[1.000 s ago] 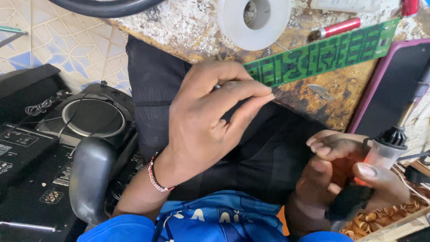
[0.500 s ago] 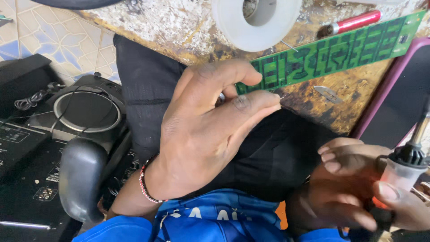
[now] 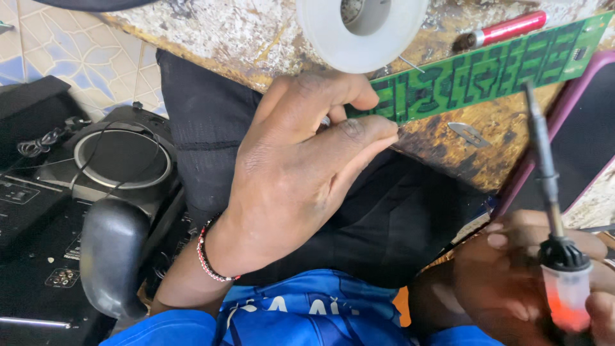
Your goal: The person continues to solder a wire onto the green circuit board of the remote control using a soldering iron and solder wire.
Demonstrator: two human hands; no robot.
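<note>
Where the worn table edge runs across the top of the frame, a long green circuit board (image 3: 477,74) lies on it. Its long side slants from the middle of the picture up to the upper right corner. The left hand (image 3: 301,173) is in the middle of the frame and pinches the board's near, lower end between thumb and fingers, so this hand is the closer one. The right hand (image 3: 532,282) sits low in the lower right corner, well apart from the board. It is closed around the see-through handle of a soldering iron (image 3: 551,211), and the thin metal tip points up toward the board's right half without touching it. Just above the left hand is a white spool (image 3: 362,32), and a red pen-like tool (image 3: 506,29) lies behind the board. A dark tablet with a purple rim (image 3: 576,128) is at the right edge. Black speaker gear (image 3: 96,192) fills the left side on the tiled floor.
</note>
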